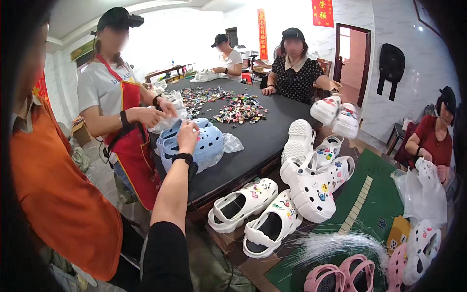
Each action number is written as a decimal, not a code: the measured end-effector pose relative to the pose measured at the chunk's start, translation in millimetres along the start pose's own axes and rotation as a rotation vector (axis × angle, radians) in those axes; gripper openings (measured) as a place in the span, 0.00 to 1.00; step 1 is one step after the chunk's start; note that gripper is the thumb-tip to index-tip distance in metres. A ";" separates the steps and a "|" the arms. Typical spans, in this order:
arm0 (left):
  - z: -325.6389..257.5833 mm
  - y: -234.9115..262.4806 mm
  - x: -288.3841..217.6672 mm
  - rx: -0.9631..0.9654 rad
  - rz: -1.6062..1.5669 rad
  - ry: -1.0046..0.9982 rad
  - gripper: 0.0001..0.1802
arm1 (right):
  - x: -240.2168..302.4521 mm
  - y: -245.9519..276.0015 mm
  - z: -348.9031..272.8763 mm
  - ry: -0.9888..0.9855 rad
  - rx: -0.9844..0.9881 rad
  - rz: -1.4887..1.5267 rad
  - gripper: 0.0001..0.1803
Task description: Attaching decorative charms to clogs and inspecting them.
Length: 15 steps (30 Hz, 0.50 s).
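My left hand (188, 136), with a black band on its wrist, reaches over the near-left edge of the dark table. Its fingers are pinched together just above some light blue clogs (210, 142); what they hold, if anything, is too small to make out. Clear plastic (232, 143) lies around the clogs. Across from my hand, a co-worker in a red apron has both hands (154, 113) close to the same clogs, by more clear plastic. My right hand is out of view.
Colourful shoe charms (241, 109) lie heaped on the table (272, 131). White clogs with charms (311, 190) stand at right, by a green mat (362, 194) with pink clogs (357, 272). A person in a dotted top holds white clogs (335, 114). Someone in orange (63, 194) stands close at left.
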<state>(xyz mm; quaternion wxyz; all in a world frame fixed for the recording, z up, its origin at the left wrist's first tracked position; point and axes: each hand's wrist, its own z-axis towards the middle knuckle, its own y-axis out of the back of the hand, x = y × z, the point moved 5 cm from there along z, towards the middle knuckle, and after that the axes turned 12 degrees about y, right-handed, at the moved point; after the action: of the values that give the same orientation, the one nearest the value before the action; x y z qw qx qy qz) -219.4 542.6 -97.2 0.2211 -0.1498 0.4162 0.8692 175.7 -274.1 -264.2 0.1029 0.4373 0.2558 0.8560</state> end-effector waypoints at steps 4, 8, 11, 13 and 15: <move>-7.8 -4.4 -7.3 -0.078 -0.031 0.065 0.08 | 9.9 2.1 3.8 -0.018 0.145 -0.071 0.24; -3.3 -11.6 -12.8 -0.007 0.216 0.084 0.11 | 14.0 4.2 -0.8 -0.013 0.136 -0.048 0.22; -10.9 -8.0 -22.8 0.006 0.150 0.145 0.09 | 11.9 2.2 -2.5 -0.079 0.092 -0.031 0.21; -8.7 -12.5 -14.5 -0.032 0.310 0.095 0.07 | 8.5 1.2 -1.0 -0.095 0.077 0.000 0.21; -10.7 -15.6 -22.9 -0.113 0.596 -0.001 0.10 | 6.0 1.0 -1.9 -0.139 0.101 0.064 0.21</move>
<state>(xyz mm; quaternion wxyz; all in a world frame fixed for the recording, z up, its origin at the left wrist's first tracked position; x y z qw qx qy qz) -191.0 536.9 -103.8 -0.0520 -0.0327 0.3927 0.9176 170.7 -273.2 -260.5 0.0710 0.5080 0.2769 0.8125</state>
